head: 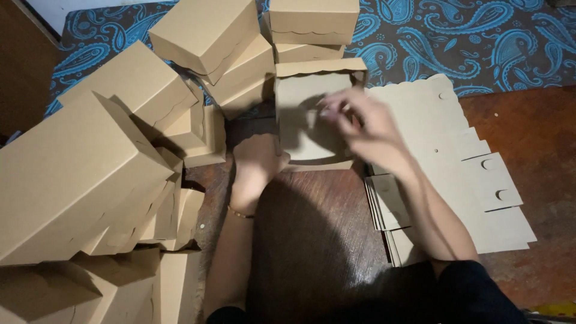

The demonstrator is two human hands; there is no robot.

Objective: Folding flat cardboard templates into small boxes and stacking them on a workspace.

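Note:
An open brown cardboard box (306,99) stands in front of me on the dark wooden floor, its inside facing up. My left hand (257,162) presses against the box's near left corner and holds its side wall. My right hand (360,123) is blurred and reaches into the box from the right, fingers apart near the right wall. I cannot tell whether it grips a flap.
Several folded brown boxes (78,174) are piled at the left and behind, some stacked (207,33). A stack of flat cardboard blanks (456,174) lies at the right. A blue paisley cloth (456,42) covers the floor at the back.

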